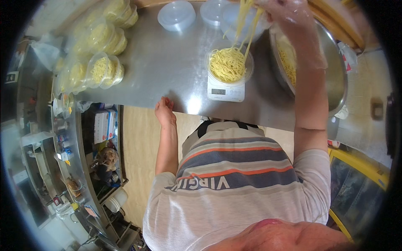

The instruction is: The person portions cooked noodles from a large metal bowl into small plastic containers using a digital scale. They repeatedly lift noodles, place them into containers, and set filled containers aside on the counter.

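Observation:
My right hand, in a clear plastic glove, holds yellow noodles high over the table. The strands hang down into a round clear plastic bowl heaped with noodles. That bowl stands on a white digital kitchen scale with a lit display. My bare left hand rests at the front edge of the steel table, fingers loosely curled, with nothing seen in it. Beneath my right forearm is a large round metal basin with more noodles inside, partly hidden by the arm.
Stacked clear tubs of noodles fill the table's left end. Clear plastic lids or bowls stand in stacks at the far edge. A metal shelf unit with boxes and bags is at the left, and a yellow-framed cabinet at the right.

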### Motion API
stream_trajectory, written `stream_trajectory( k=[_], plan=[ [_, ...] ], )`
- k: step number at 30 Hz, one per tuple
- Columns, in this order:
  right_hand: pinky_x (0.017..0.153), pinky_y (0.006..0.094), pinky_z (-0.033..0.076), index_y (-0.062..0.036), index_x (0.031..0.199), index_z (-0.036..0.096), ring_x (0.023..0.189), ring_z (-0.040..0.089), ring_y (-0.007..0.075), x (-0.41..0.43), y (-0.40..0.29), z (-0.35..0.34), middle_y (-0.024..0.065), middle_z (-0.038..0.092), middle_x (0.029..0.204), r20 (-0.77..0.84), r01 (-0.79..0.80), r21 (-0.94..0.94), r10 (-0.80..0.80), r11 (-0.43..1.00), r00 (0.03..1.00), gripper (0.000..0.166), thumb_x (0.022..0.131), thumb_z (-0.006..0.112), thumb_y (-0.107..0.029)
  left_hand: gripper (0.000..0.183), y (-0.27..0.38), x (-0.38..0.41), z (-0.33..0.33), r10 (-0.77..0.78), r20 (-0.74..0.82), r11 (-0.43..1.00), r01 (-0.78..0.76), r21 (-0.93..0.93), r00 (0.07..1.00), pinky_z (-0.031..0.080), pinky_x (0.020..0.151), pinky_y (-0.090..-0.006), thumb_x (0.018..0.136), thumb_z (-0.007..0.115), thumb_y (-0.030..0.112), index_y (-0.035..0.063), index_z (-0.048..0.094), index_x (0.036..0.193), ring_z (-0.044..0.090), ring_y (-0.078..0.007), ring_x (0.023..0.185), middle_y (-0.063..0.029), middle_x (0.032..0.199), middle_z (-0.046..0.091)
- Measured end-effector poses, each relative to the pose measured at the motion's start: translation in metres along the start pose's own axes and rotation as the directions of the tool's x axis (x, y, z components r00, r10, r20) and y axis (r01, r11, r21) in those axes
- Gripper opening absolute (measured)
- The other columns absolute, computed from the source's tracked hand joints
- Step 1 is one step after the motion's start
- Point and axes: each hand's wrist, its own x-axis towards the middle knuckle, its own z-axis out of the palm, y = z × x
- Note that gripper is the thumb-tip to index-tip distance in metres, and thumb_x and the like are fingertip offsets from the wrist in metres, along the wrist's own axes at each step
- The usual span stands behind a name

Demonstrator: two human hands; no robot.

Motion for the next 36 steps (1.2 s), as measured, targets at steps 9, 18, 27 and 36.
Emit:
stream_trajectory(
  k=[9,18,27,36],
  plan=[
    [0.053,0.0261,0.044,0.0015,0.083,0.064,0.061,0.055,0.0137,0.011,0.011,0.001,0.0072,0.061,0.07,0.137,0.434,-0.056,-0.424,0.899,0.895,0.015,0.078,0.056,-0.01,0.012,-0.017,0.02,-0.014,-0.017,0.006,0.999,0.018,-0.03,1.0,0.04,0.059,-0.0285,0.087,0.049,0.014,0.0041,0.053,0.082,0.049,-0.0162,0.067,-0.0056,0.075,0.053],
    [0.054,0.0224,0.041,-0.0024,0.087,0.063,0.063,0.052,0.0091,0.021,-0.021,-0.013,0.0031,0.059,0.073,-0.106,0.275,-0.089,-0.284,0.957,0.953,0.018,0.079,0.059,-0.018,0.012,-0.025,0.035,-0.025,-0.004,0.051,0.999,0.006,-0.036,0.999,0.041,0.057,-0.0277,0.086,0.049,0.013,0.0045,0.052,0.078,0.05,-0.0165,0.065,-0.0058,0.071,0.053],
    [0.068,0.0241,0.047,-0.0022,0.093,0.063,0.075,0.058,0.0134,0.015,-0.045,-0.007,0.0061,0.063,0.084,0.033,0.173,-0.045,-0.172,0.984,0.985,0.019,0.079,0.058,-0.015,0.015,-0.031,0.03,-0.024,0.007,0.137,1.0,-0.003,-0.028,0.991,0.04,0.055,-0.0272,0.086,0.05,0.014,0.0051,0.052,0.074,0.05,-0.0157,0.064,-0.0054,0.07,0.053],
    [0.072,0.0308,0.047,-0.0002,0.087,0.064,0.079,0.06,0.0196,0.03,-0.002,-0.013,0.0126,0.064,0.085,0.374,0.535,-0.134,-0.457,0.834,0.807,0.017,0.08,0.054,-0.013,0.011,-0.025,0.024,-0.016,-0.005,0.059,1.0,0.006,-0.021,0.998,0.04,0.054,-0.0277,0.084,0.05,0.011,0.0053,0.052,0.074,0.05,-0.0164,0.062,-0.0059,0.068,0.053]
  ],
)
